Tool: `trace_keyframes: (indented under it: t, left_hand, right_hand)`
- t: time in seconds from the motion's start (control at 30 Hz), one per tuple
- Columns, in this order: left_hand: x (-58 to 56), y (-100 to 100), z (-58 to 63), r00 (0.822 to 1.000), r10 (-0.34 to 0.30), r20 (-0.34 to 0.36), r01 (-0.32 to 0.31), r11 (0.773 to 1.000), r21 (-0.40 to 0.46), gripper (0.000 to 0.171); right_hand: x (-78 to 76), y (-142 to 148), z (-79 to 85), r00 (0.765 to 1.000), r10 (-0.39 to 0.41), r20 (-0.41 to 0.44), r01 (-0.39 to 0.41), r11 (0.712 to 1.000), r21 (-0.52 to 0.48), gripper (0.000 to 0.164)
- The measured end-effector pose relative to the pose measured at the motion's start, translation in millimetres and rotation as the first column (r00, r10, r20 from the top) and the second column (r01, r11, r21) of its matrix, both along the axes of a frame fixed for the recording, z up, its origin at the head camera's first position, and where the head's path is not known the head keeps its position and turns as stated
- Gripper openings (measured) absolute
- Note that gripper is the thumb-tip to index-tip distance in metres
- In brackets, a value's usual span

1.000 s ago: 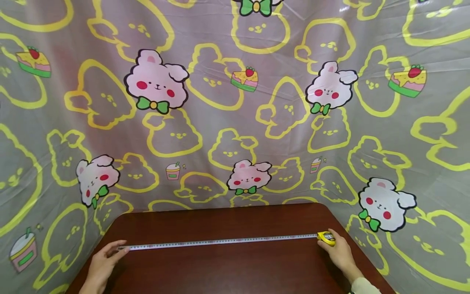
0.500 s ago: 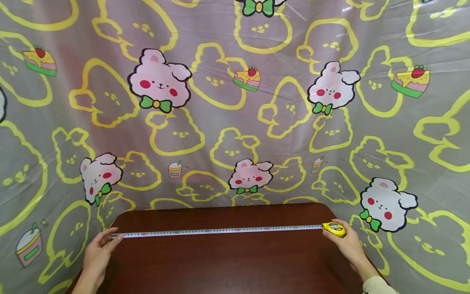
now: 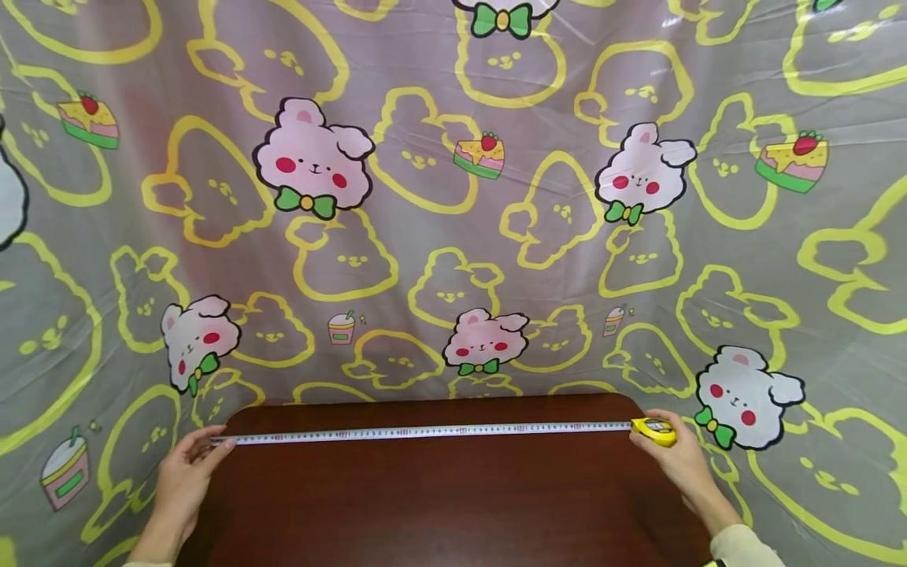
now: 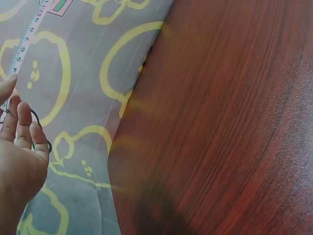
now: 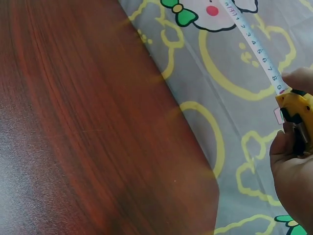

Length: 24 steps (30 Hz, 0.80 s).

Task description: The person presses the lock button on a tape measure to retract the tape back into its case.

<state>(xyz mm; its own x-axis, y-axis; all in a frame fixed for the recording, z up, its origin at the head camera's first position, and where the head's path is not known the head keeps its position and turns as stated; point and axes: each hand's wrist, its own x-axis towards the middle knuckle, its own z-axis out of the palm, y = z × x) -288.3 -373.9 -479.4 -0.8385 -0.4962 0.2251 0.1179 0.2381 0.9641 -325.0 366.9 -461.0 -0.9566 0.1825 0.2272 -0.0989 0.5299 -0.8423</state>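
Note:
A yellow tape measure is gripped by my right hand at the right side of the head view. Its white blade runs out straight and nearly level to the left, across the width of the table. My left hand pinches the blade's free end between thumb and fingers. In the left wrist view the blade passes up from the thumb, its numbers showing. The right wrist view has the yellow case in the palm, with the blade leaving its mouth. Most of the hook end is hidden by the left fingers.
Below the blade lies a dark red-brown wooden table with rounded far corners. A grey curtain with yellow outlines and white rabbit faces hangs behind it and along both sides.
Both hands have moved away from me and farther apart, so more of the blade is out of the case. The blade lies higher in the head view. Both hands keep their hold.

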Motion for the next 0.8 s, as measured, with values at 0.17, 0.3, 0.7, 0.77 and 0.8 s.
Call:
trace_keyframes:
  t: [0.17,0.3,0.7,0.77,0.8]
  left_hand:
    - [1.1,-2.3,3.6,1.0,0.004,-0.003,-0.004,1.0,-0.015,0.042]
    - [2.4,-2.2,6.2,1.0,0.014,-0.024,-0.015,0.999,-0.033,0.041]
    - [1.6,-9.1,15.6,1.0,-0.017,0.003,0.017,0.996,-0.089,0.022]
    - [1.1,-10.2,16.3,0.999,-0.032,-0.009,0.031,0.996,-0.088,0.019]
    - [1.1,-10.9,16.6,0.999,-0.046,-0.022,0.044,0.995,-0.084,0.018]
  right_hand:
    - [-1.5,-1.1,5.3,0.999,0.007,-0.039,-0.006,1.0,0.014,0.067]
    - [-1.8,-1.3,6.7,0.996,-0.006,-0.094,0.009,0.999,0.03,0.061]
    - [1.9,1.3,13.5,0.996,-0.011,-0.09,0.01,1.0,-0.009,0.06]
    - [1.7,2.4,13.6,0.997,-0.007,-0.083,0.006,1.0,-0.011,0.061]
    - [1.5,3.0,13.5,0.997,-0.002,-0.082,0.0,1.0,-0.015,0.061]
